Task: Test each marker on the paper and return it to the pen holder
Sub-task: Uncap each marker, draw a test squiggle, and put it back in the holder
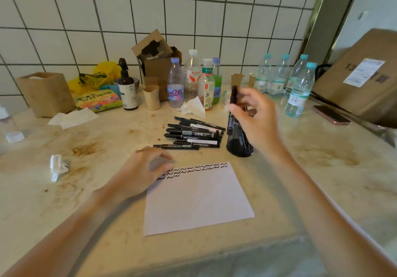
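Note:
A white sheet of paper (199,199) lies on the counter with rows of black squiggles along its top edge. My left hand (141,169) rests on the sheet's upper left corner, fingers relaxed. A pile of several black markers (193,135) lies behind the paper. To its right stands a black mesh pen holder (238,143). My right hand (255,115) hovers over the holder and pinches a black marker (233,100) upright, its lower end at the holder's mouth.
Several water bottles (298,89), drink bottles (176,83), paper cups (151,97), a spray bottle (126,85), cardboard boxes (156,62) and a brown bag (46,93) line the tiled wall. Crumpled tissues (58,167) lie left. A phone (332,115) lies at the right.

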